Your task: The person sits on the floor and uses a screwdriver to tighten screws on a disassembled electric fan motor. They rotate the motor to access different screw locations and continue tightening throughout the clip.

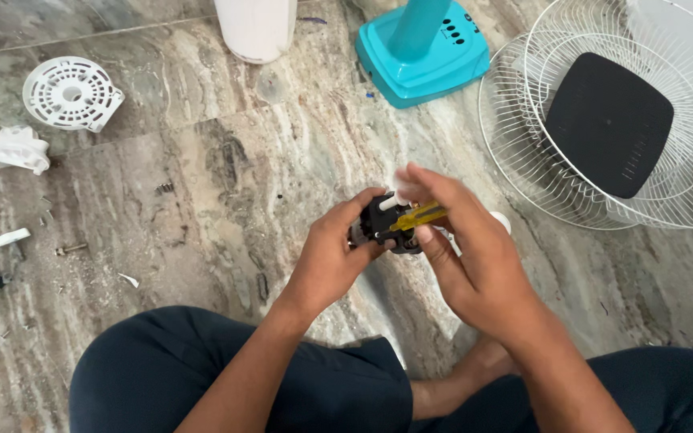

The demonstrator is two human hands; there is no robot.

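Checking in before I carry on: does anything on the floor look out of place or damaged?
Nothing looks broken, but parts lie scattered. Loose screws and small white bits lie on the marble floor at the left, near a round white cover. The wire fan guards sit stacked askew at the right.

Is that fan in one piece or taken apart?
Taken apart: the wire grilles lie loose on the floor beside the teal base, away from the dark motor part in the left hand.

I note bare marble floor [226, 184] left of my hands; wire fan guards [603, 128] and teal fan base [423, 52] crowd the right.
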